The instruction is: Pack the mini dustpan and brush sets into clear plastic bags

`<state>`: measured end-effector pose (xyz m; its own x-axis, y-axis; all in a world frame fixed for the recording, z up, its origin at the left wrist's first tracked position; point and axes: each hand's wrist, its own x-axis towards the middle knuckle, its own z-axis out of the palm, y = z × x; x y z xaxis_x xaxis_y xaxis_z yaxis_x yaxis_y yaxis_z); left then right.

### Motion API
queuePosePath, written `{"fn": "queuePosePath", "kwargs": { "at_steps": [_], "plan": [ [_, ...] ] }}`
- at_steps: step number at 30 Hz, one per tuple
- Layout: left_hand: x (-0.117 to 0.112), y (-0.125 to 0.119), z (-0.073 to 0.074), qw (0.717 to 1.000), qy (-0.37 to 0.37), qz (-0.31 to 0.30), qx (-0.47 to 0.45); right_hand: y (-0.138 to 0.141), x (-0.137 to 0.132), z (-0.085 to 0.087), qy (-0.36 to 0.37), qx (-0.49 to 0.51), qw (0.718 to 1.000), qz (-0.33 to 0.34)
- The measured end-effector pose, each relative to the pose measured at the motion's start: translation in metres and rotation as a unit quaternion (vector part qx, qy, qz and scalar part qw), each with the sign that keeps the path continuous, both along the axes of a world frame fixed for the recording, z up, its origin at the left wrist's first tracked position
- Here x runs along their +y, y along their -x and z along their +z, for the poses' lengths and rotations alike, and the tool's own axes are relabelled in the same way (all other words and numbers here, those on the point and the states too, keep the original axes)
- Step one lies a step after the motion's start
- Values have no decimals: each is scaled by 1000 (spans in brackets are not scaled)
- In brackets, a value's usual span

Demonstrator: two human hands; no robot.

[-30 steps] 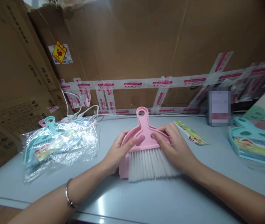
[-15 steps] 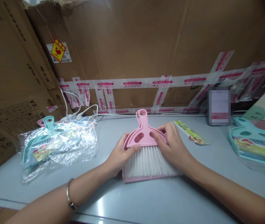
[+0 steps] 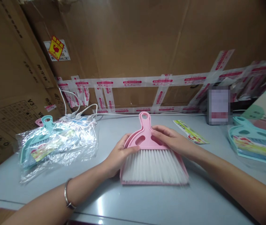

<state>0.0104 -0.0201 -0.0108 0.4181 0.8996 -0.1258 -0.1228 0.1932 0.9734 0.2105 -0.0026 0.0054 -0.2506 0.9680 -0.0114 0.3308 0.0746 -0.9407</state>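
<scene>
A pink hand brush [image 3: 150, 142] with white bristles lies over a matching pink dustpan [image 3: 121, 180], their looped handles lined up at the far end. My left hand [image 3: 121, 153] grips the left side of the pair, thumb across the brush at the top of the bristles, the other fingers hidden beneath the dustpan. On the opposite shoulder, my right hand [image 3: 168, 137] holds the brush near the base of its handle, fingers close together. Exactly how far its fingertips reach around the dustpan is hidden.
A teal dustpan set [image 3: 48, 137] lies in clear plastic on the left, another teal set [image 3: 257, 140] on the right. A printed card [image 3: 190, 131] lies beyond my right hand. A device with a blurred screen [image 3: 219, 104], white cables [image 3: 86, 109] and taped cardboard [image 3: 128, 40] stand behind.
My right hand has shifted up along the brush's right shoulder, uncovering the right-hand bristles and dustpan corner. The brush and dustpan now sit straighter, handles more closely aligned. My left hand keeps its grip.
</scene>
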Motion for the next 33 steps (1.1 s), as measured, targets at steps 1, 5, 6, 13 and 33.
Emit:
{"fn": "queuePosePath", "kwargs": {
  "at_steps": [1,5,6,13,33],
  "plan": [
    [-1,-1,0,1000,0,-9,-2,1,0,1,5,-8,1000,-6],
    [-5,-4,1,999,0,-40,-12,5,0,3,-38,-95,995,-8],
    [-5,-4,0,999,-2,-42,-14,7,-1,3,-63,-121,990,-13],
    [-3,-2,-2,999,6,-45,-17,12,-3,-2,-100,-215,971,-39],
    [9,6,-3,997,51,44,-29,-155,62,-28,29,-373,887,-273]
  ]
}}
